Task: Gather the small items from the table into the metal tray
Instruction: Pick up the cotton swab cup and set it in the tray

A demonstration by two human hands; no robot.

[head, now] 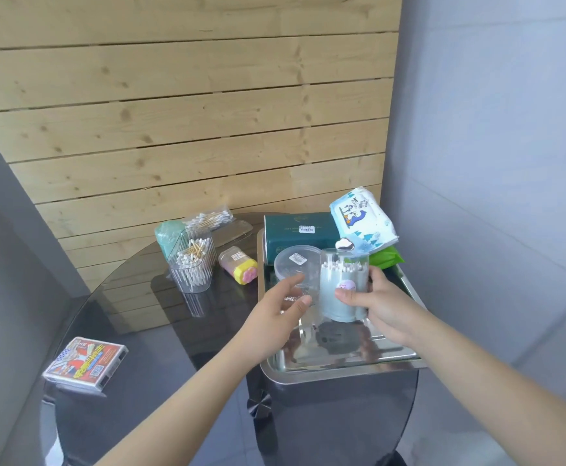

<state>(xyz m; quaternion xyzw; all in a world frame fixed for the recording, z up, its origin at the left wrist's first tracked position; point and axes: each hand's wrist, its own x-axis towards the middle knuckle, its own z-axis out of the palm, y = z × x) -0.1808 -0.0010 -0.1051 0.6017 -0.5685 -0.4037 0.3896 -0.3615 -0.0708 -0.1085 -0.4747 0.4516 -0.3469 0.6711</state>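
You had the round dark glass table in front of you, with the metal tray sitting on its right side, overhanging toward you. The far end of the tray was already crowded: a dark green box, a blue-and-white tissue pack leaning on it, a green packet and a round clear lidded tub. That left the bare near half as the sensible landing place.

Your right hand was wrapped around the clear cotton swab canister, thumb across the front near its sticker, fingers behind; it stood upright just above the tray floor, its reflection showing beneath it. To finish well, I judged you needed to lower it straight down, keep it vertical so the swabs stayed in, and let the base settle flat before loosening your fingers. Setting it against the tub would have saved room for later pieces.

Your left hand hovered just beside the canister, fingers relaxed and parted, gripping nothing, forearm reaching in from the lower left. It seemed free to steady the canister or go for the next piece.

Outside the tray on the table lay the card pack near the left edge, the clear swab holder, a teal roll, a bagged swab bundle and the small pink-and-yellow case.
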